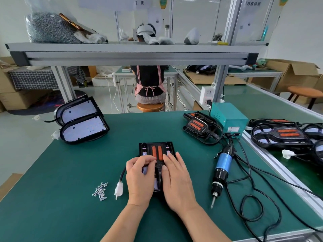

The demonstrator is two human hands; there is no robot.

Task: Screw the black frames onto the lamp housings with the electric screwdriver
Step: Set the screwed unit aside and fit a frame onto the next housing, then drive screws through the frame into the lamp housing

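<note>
Seating the black frame (157, 151) on the lamp housing (156, 187), dead centre of the green mat (70, 172). Pressing down with the left hand (139, 179), fingers bent, tips on the frame, wrapped round nothing that shows. Pressing likewise with the right hand (176, 182), fingers near straight and laid flat, carrying nothing. Judged as the alignment step, ahead of any driving: no screw visible in the frame, though much of it hidden under the palms. Lying idle at three o'clock from the hands, near but untouched: the electric screwdriver (222, 170), bit toward six o'clock, cable trailing up toward the teal power box (229, 117) at one o'clock. Heaped at nine o'clock, just past the white plug (118, 189): loose screws (101, 191). Waiting at ten o'clock: two bare housings (82, 119). Next, probably: steady the frame with one hand, pick a screw from nine o'clock, set it in a hole, then fetch the driver from three o'clock and keep the bit square over the head.
</note>
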